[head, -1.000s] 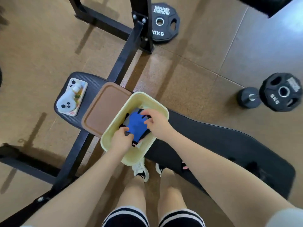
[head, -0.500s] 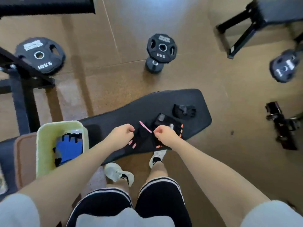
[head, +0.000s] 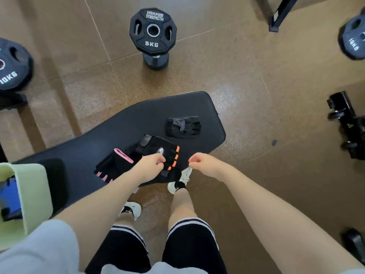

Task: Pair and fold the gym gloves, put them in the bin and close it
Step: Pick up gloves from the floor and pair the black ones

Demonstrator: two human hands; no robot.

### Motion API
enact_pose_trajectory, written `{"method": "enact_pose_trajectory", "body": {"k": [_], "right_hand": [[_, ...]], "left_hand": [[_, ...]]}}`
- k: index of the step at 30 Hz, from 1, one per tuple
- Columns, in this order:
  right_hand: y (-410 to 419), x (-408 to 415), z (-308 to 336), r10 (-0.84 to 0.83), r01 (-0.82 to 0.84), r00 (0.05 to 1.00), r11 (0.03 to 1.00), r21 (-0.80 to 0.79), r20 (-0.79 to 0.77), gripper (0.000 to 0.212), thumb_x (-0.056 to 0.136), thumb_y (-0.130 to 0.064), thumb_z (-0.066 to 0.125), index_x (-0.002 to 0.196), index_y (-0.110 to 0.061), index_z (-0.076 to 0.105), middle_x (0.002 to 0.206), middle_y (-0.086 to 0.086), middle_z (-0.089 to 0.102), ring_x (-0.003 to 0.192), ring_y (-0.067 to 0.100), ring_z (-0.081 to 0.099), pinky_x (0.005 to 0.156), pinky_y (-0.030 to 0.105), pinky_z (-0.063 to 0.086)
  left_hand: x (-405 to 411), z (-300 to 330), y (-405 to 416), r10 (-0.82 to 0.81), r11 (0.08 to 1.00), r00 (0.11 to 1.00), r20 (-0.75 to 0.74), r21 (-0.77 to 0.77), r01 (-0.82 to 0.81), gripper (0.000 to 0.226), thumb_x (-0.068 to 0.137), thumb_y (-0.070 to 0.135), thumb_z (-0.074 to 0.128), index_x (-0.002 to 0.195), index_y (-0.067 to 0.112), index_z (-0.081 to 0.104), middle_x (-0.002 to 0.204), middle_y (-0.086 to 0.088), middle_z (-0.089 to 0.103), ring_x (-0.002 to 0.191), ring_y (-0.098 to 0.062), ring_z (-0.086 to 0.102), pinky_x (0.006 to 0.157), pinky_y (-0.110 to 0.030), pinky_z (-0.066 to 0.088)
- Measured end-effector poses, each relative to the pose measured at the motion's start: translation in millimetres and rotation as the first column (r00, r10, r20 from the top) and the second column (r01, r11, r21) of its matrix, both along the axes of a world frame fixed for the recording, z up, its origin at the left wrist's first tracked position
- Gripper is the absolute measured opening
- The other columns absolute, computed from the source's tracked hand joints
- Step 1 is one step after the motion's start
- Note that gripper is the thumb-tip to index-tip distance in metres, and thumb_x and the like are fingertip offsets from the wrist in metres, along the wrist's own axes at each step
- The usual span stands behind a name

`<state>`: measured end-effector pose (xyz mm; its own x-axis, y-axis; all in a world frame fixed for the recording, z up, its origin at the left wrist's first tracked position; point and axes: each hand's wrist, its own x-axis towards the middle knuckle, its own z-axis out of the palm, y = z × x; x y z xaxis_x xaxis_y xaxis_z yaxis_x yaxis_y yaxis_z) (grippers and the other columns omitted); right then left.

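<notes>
Standing over the bench [head: 122,135], the person pinches the orange-trimmed glove [head: 158,153] at its finger end with the left hand [head: 152,165], likely to drag it onto its mate. The right hand [head: 203,163] hangs just right of it, fingers curled narrow and holding nothing. The pink-trimmed glove [head: 112,165] lies left, touching it; 1 black glove [head: 183,127] waits farther off. The bin [head: 33,194], open at near left, holds the blue pair [head: 9,196]. Half a second ago both hands gripped gloves; now the right has let go.

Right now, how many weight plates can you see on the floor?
3: the 5 kg plate beyond the bench, a 10 kg plate far left, another 10 kg plate far right. Others may be out of frame.
</notes>
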<state>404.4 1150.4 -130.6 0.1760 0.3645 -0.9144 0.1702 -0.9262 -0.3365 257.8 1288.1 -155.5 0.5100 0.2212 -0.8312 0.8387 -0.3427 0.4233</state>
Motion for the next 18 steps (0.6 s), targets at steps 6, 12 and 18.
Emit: {"method": "enact_pose_trajectory", "body": {"k": [6, 12, 18], "right_hand": [[15, 29, -54, 0.006, -0.007, 0.999, 1.0, 0.016, 0.048, 0.031, 0.093, -0.021, 0.046, 0.12, -0.011, 0.055, 0.126, 0.008, 0.058, 0.114, 0.024, 0.053, 0.092, 0.034, 0.044], [39, -10, -138, 0.148, -0.147, 0.972, 0.989, -0.016, 0.182, 0.029, 0.093, -0.019, 0.046, 0.118, -0.005, 0.047, 0.126, 0.014, 0.047, 0.112, 0.036, 0.052, 0.086, 0.041, 0.044], [51, -38, -187, -0.003, 0.006, 0.947, 1.0, -0.008, 0.323, 0.027, 0.089, -0.015, 0.051, 0.114, -0.008, 0.046, 0.116, 0.012, 0.058, 0.106, 0.033, 0.055, 0.079, 0.04, 0.045]], "left_hand": [[60, -30, -1, 0.177, 0.984, 0.981, 0.076, -0.013, -0.177, 0.025, 0.092, 0.013, 0.044, 0.114, 0.016, 0.058, 0.109, -0.002, 0.064, 0.085, -0.012, 0.06, 0.069, -0.012, 0.046], [38, -87, 24, 0.234, 0.931, 0.97, 0.062, 0.274, -0.242, 0.037, 0.083, -0.001, 0.044, 0.115, 0.01, 0.059, 0.129, -0.01, 0.049, 0.122, -0.026, 0.047, 0.103, -0.033, 0.034], [-3, -124, 35, 0.284, 0.921, 0.958, 0.034, 0.267, -0.283, 0.039, 0.085, -0.002, 0.041, 0.12, 0.01, 0.055, 0.132, -0.006, 0.045, 0.101, -0.018, 0.05, 0.088, -0.023, 0.034]]}}
